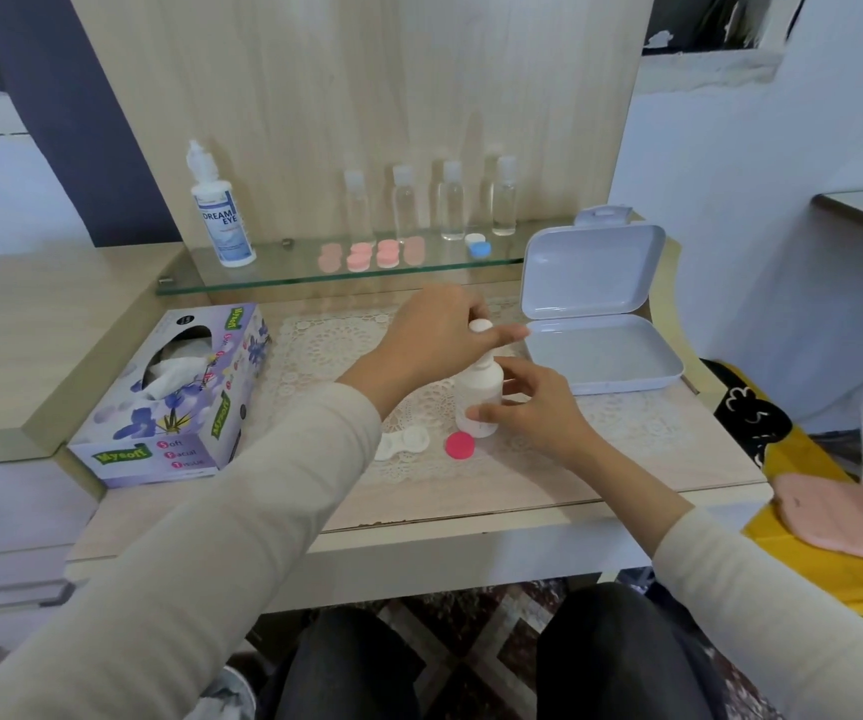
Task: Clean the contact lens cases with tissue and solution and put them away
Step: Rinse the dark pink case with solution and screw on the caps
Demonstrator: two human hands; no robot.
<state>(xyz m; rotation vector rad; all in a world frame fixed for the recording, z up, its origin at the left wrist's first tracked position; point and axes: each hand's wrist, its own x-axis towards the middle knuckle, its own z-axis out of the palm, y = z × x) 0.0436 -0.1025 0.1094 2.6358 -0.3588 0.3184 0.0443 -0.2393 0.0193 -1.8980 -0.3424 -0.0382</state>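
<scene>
A small white solution bottle stands upright on the lace mat. My right hand grips its body from the right. My left hand pinches the bottle's white cap above the neck. In front of the bottle lie an open white lens case and a loose pink case lid. A tissue box sits to the left with a tissue sticking out. An open grey storage box lies to the right.
On the glass shelf at the back stand a Dream Eye solution bottle, several clear travel bottles, several pink lens cases and a blue-and-white case. Drawers are at the left.
</scene>
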